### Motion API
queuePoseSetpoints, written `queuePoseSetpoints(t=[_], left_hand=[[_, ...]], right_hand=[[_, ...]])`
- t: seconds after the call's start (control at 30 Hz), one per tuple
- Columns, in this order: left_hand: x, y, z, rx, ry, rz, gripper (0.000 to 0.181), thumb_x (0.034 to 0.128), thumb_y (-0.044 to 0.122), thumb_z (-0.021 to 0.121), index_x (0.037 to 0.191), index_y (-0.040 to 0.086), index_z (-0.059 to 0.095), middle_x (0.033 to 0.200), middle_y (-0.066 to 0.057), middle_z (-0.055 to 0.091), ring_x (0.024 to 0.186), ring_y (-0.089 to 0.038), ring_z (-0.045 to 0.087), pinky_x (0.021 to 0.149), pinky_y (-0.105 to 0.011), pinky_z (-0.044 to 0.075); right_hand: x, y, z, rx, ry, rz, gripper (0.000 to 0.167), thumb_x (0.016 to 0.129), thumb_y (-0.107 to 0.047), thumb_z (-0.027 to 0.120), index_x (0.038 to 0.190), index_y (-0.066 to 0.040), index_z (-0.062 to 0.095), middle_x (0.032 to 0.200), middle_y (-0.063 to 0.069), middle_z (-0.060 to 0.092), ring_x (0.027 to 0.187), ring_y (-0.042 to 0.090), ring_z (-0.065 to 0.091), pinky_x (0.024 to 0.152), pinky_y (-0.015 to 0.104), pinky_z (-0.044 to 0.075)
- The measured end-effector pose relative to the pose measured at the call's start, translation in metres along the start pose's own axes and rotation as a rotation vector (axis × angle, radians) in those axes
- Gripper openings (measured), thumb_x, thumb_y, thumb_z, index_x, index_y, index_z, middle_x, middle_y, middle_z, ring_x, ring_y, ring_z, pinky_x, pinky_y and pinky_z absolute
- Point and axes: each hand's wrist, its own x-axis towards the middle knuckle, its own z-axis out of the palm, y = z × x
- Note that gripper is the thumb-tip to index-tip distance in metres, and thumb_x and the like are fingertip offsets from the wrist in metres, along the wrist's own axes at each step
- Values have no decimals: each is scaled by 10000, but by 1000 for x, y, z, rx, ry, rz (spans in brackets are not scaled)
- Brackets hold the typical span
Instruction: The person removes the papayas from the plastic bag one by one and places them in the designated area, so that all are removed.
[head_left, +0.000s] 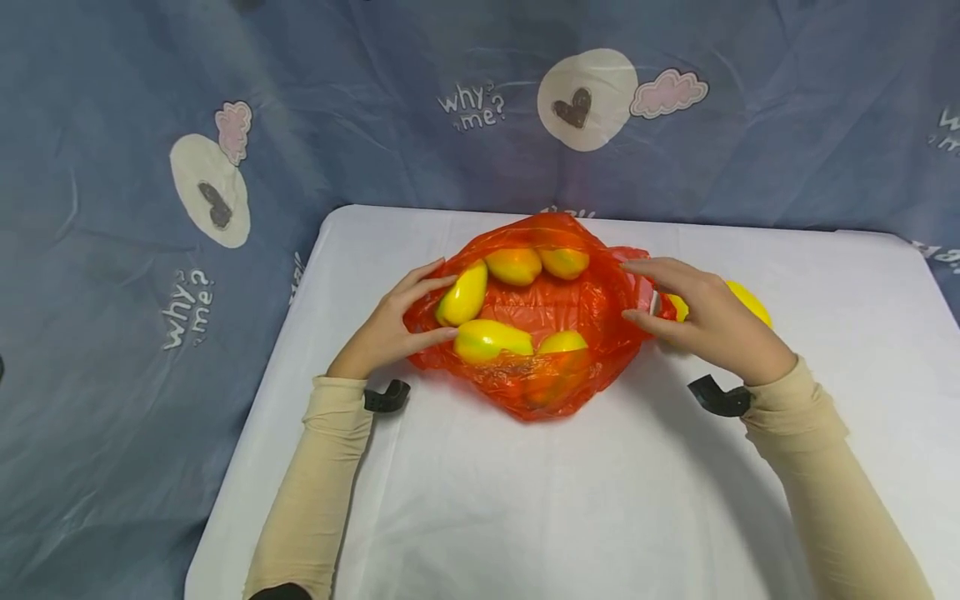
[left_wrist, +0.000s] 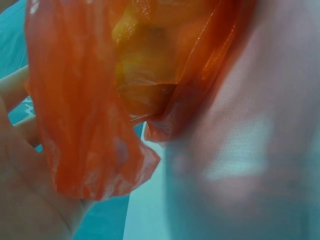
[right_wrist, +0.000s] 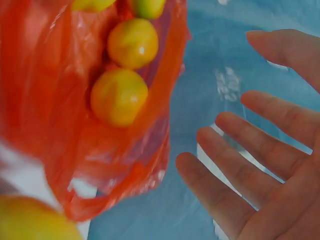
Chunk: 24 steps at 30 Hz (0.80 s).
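A translucent red plastic bag lies with its mouth spread wide. Inside it are several yellow mangoes, among them a mango on the left and an orange-tinged mango at the back. My left hand touches the bag's left side with spread fingers; its thumb tip is beside a front mango. In the left wrist view, a hanging bag flap partly covers that hand. My right hand is beside the bag's right end. The right wrist view shows its fingers spread, holding nothing.
Partly hidden behind the right hand, a yellow fruit sits on the white tabletop. Another yellow piece shows between that hand and the bag. A blue patterned cloth hangs behind the table.
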Motion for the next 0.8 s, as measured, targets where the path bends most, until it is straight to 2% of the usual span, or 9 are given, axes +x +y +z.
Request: queuePoseSetpoints(t=[0.13, 0.2, 0.57, 0.8], left_hand=[[-1, 0, 0, -3, 6, 6, 711, 866, 331, 852, 1501, 234, 548, 1673, 65, 326, 1557, -227, 318, 1248, -599, 304], [-1, 0, 0, -4, 7, 9, 712, 867, 330, 851, 1502, 229, 547, 1674, 59, 325, 1554, -230, 323, 1246, -598, 310], [0, -2, 0, -4, 5, 2, 714, 867, 325, 851, 1504, 225, 546, 1676, 55, 325, 1554, -233, 324, 1246, -595, 311], [0, -1, -1, -4, 3, 1, 716, 869, 351, 846, 1507, 234, 543, 1679, 43, 323, 1557, -230, 317, 1246, -608, 302]], right_hand=[[17, -6, 4, -26, -76, -38, 591, 924, -220, 792, 1471, -167, 577, 1477, 58, 597, 1282, 260, 591, 1063, 469, 533], [25, -9, 6, -31, -113, -53, 577, 932, -219, 784, 1465, -139, 577, 1479, 71, 598, 1403, 283, 527, 1145, 555, 458], [68, -14, 26, -101, -318, -59, 585, 954, -286, 752, 1463, -65, 569, 1496, 122, 580, 1441, 318, 484, 1215, 532, 391], [90, -19, 39, -158, -380, -85, 596, 940, -286, 769, 1449, -41, 580, 1485, 162, 587, 1427, 348, 507, 1199, 537, 413]])
